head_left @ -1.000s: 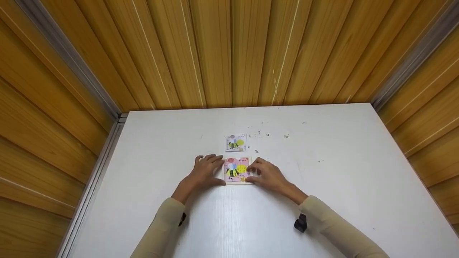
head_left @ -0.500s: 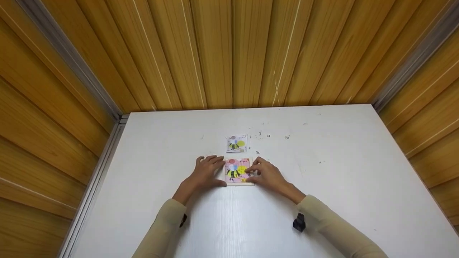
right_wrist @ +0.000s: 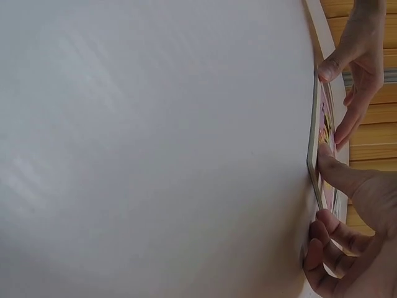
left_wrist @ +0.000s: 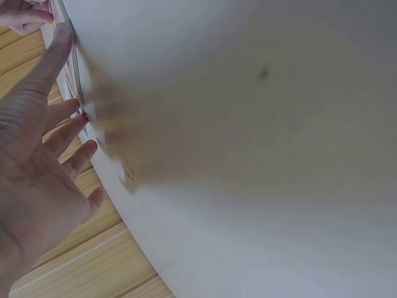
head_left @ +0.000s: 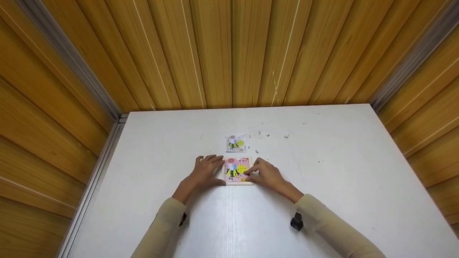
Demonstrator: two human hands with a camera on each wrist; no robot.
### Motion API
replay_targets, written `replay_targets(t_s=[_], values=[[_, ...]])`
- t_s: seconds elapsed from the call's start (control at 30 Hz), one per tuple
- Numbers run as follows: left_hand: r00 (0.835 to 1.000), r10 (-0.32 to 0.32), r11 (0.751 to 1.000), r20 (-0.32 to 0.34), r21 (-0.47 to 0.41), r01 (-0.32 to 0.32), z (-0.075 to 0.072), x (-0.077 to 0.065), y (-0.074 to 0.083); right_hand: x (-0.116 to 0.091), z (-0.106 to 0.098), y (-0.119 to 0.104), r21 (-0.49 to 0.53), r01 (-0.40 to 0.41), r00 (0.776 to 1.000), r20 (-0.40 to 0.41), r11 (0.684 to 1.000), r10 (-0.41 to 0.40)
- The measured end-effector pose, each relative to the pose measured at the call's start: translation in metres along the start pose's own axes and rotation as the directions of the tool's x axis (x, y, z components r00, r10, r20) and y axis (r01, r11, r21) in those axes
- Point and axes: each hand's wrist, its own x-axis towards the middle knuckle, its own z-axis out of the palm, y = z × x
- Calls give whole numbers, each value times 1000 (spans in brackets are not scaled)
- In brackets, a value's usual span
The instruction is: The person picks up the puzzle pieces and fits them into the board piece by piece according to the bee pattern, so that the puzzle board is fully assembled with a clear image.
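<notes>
A small square jigsaw puzzle (head_left: pixel 235 165), with a yellow and black bee on pink, lies flat in a pale wooden tray (head_left: pixel 238 184) between both hands. My left hand (head_left: pixel 207 172) steadies the tray's left side, thumb at the near corner and fairly straight fingers at the far end. From the right, my right hand (head_left: pixel 268 175) bears on the picture's lower right part, thumb and index fingertips close together there. In the right wrist view its thumb (right_wrist: pixel 340 172) lies on the puzzle face, and its other fingers (right_wrist: pixel 335 226) curl at the tray's edge.
Just beyond the puzzle lies a paper card (head_left: pixel 236 143) printed with the same bee. Dark marks (head_left: pixel 267 135) speckle the white table (head_left: pixel 322 186) behind it. Wooden panels (head_left: pixel 229 53) rise along the table's far edge and sides.
The right index finger has shifted slightly down over the puzzle's lower right part, nearer the thumb. The left hand, tray and card stay practically in place.
</notes>
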Motion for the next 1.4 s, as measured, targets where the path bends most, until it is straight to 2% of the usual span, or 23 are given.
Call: replay_targets(t_s=[0.17,0.53,0.73,0.97,1.07,1.4], values=[[1000,5,1000,-2,-3,-5,-2,1,1,0,-5,6,42,44,998,37,998,-45],[1000,7,999,-7,-46,-7,0,-7,1,-1,1,3,57,-50,998,38,997,48],[1000,-9,999,-8,-33,8,-3,-10,-1,7,0,-4,20,-41,997,70,999,39],[1000,9,999,-11,-42,-10,-4,-9,-3,14,-5,-6,20,-60,993,106,998,57],[1000,6,999,-13,-37,-7,-4,-8,-3,14,-5,-4,20,-61,993,103,998,59],[998,-22,998,65,-61,26,-6,-5,3,4,-16,3,-9,-69,997,34,998,69]])
